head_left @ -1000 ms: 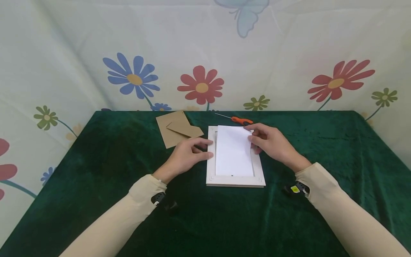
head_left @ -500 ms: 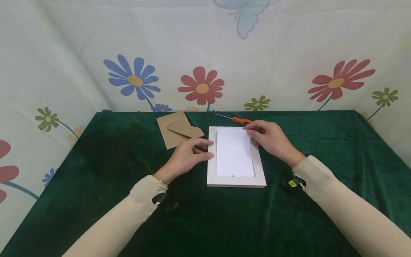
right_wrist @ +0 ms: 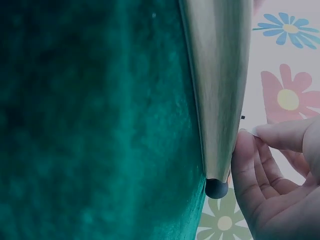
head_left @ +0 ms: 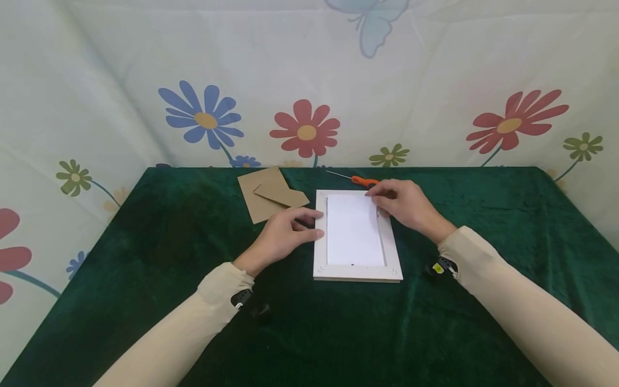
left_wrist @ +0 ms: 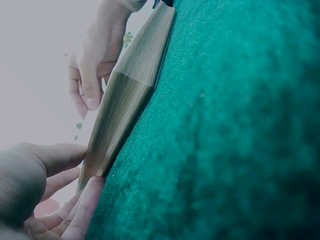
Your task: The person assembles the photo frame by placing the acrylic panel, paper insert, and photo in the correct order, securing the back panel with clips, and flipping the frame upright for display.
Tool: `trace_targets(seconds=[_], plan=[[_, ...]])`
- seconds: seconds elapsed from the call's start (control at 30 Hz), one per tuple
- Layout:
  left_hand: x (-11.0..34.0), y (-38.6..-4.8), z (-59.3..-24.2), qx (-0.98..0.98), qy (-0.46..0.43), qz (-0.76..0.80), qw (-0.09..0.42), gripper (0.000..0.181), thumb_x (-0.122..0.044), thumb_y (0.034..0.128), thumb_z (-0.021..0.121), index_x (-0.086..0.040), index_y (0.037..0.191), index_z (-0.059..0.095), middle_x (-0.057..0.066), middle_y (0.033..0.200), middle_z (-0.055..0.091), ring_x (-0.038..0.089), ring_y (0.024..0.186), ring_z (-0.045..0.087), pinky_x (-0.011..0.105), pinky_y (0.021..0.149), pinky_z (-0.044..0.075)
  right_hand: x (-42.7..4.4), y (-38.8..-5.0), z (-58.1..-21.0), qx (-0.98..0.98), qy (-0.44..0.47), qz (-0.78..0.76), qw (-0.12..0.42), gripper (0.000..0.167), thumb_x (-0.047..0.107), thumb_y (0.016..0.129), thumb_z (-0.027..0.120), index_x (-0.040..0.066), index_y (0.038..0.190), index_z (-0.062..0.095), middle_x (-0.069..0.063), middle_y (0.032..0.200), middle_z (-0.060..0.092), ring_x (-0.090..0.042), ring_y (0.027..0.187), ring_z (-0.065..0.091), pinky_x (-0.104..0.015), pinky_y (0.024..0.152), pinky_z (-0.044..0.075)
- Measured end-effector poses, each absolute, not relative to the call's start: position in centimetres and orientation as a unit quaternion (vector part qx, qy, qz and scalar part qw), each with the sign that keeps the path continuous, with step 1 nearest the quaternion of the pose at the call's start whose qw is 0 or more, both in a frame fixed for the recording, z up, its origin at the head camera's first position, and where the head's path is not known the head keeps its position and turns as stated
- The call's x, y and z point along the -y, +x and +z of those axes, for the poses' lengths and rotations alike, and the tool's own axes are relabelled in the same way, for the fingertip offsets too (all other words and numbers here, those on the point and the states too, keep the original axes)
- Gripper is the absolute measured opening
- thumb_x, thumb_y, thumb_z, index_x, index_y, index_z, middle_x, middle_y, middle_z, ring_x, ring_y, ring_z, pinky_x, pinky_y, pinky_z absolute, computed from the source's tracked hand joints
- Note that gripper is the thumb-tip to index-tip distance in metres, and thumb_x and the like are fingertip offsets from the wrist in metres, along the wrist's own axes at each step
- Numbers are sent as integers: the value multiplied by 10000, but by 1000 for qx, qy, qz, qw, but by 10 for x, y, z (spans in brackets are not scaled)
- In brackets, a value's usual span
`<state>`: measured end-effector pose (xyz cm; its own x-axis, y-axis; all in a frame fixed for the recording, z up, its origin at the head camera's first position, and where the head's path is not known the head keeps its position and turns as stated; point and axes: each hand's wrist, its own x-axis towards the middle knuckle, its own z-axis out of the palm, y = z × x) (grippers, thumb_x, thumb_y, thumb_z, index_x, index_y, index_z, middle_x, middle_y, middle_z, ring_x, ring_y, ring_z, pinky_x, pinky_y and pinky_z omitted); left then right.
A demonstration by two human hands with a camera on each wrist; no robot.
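In the head view a picture frame (head_left: 394,252) lies flat, its white back facing up; the left wrist view shows its wood-grain side (left_wrist: 127,85). A sheet of white paper (head_left: 354,231) lies within its opening. My left hand (head_left: 282,235) grips the frame's left edge, thumb on the upper face and fingers against the side. At the paper's upper right corner, my right hand (head_left: 403,204) pinches it between thumb and forefinger. The right wrist view shows a small white bit of the paper (right_wrist: 254,131) between those fingertips.
Behind the left hand lies a brown backing board (head_left: 256,201) with an angled stand flap (head_left: 285,195). An orange-handled screwdriver (head_left: 361,181) lies beyond the frame, its handle end partly behind the right hand. Green velvet cloth (head_left: 193,226) covers the table, before a flowered backdrop (head_left: 425,70).
The white paper has sunk from lying raised over the frame to sitting inside its opening. My right hand has shifted slightly toward the far edge; my left hand keeps its hold.
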<state>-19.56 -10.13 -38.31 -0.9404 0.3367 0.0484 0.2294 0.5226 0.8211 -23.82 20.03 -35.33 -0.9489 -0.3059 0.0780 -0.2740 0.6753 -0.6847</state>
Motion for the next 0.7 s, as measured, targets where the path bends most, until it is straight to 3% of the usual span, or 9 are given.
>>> trace_targets(seconds=[0.3, 0.7], plan=[[101, -196, -384, -871, 161, 461, 60, 439, -225, 969, 815, -158, 1389, 707, 88, 1270, 685, 226, 975, 701, 357, 841, 616, -201, -243, -353, -924, -158, -348, 25, 247, 93, 1049, 677, 34, 1277, 754, -192, 1258, 694, -321, 981, 612, -391, 816, 535], [101, -196, -383, -869, 160, 464, 61, 442, -225, 966, 818, -159, 1389, 709, 93, 1264, 680, 232, 967, 696, 360, 838, 617, -200, -251, -358, -923, -148, -352, 40, 196, 85, 1030, 702, 28, 1215, 738, -167, 1128, 702, -306, 947, 616, -399, 841, 548]])
